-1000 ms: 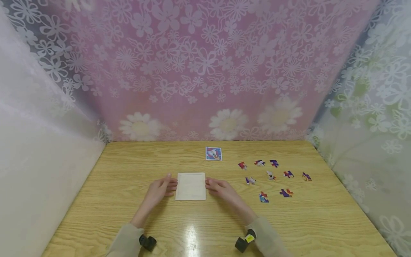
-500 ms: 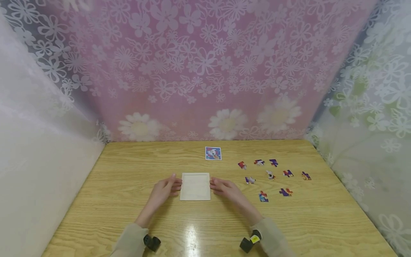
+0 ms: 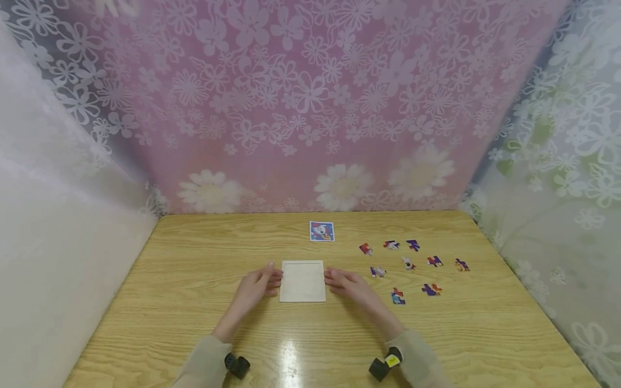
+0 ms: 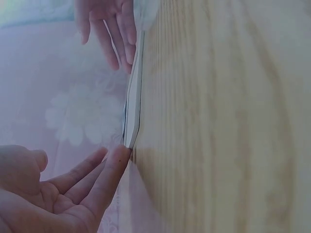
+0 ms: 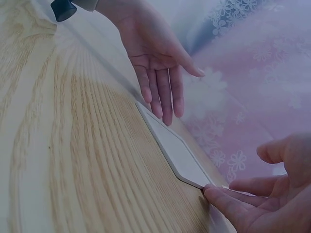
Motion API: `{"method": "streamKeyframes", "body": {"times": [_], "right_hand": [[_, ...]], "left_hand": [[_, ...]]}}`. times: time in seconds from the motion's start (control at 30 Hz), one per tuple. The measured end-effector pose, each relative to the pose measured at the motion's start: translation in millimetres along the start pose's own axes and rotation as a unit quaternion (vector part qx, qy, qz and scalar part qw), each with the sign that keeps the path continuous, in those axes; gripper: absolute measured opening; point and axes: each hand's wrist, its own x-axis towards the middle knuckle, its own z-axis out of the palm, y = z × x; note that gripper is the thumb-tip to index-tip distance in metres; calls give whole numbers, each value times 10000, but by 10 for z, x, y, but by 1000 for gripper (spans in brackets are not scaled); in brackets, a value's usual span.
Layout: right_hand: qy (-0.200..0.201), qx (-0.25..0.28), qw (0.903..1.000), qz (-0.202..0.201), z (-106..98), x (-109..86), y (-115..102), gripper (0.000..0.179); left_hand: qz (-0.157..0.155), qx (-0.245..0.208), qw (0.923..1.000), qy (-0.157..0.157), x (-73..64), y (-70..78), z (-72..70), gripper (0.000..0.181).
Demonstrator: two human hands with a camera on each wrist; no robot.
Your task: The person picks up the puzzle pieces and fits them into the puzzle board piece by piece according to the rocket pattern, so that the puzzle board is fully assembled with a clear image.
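Observation:
A flat, square, pale puzzle tray (image 3: pixel 303 281) with a raised rim lies on the wooden table, in the middle of the head view. My left hand (image 3: pixel 254 286) touches its left edge with extended fingertips. Against the opposite edge are the fingers of my right hand (image 3: pixel 353 288), fairly straight, with the thumb held up. In the right wrist view the tray (image 5: pixel 175 150) lies flat on the tabletop, fingertips right at its corner. The left wrist view shows the tray (image 4: pixel 134 99) edge-on between both hands. Neither hand curls round it.
Several loose jigsaw pieces (image 3: pixel 409 264) are scattered on the table's right side, the nearest piece (image 3: pixel 398 296) beyond my right hand. A small picture card (image 3: pixel 322 231) of a white cartoon character lies behind the tray. Floral curtains (image 3: pixel 310 108) enclose the table's back and sides.
Both hands and the tray between them have slid to the right across the table. The jigsaw pieces and picture card stay where they were.

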Motion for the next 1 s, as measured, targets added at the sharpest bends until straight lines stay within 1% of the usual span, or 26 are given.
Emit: {"method": "streamKeyframes", "body": {"times": [0.17, 0.43, 0.7, 0.83, 1.0], "right_hand": [[-32, -20, 10000, -52, -45, -17, 4, 58], [-18, 1, 10000, -50, -125, -28, 35, 56], [67, -38, 10000, 16, -206, -74, 29, 58], [54, 24, 10000, 6, -262, -91, 29, 57], [64, 55, 10000, -32, -327, -117, 16, 55]], "left_hand": [[8, 42, 10000, 27, 13, 6, 44, 52], [69, 8, 9999, -99, 16, 21, 100, 53], [192, 18, 9996, -201, 35, 17, 185, 57], [217, 49, 9993, -293, 36, 38, 225, 57], [235, -43, 9987, -440, 35, 70, 272, 56]]}}
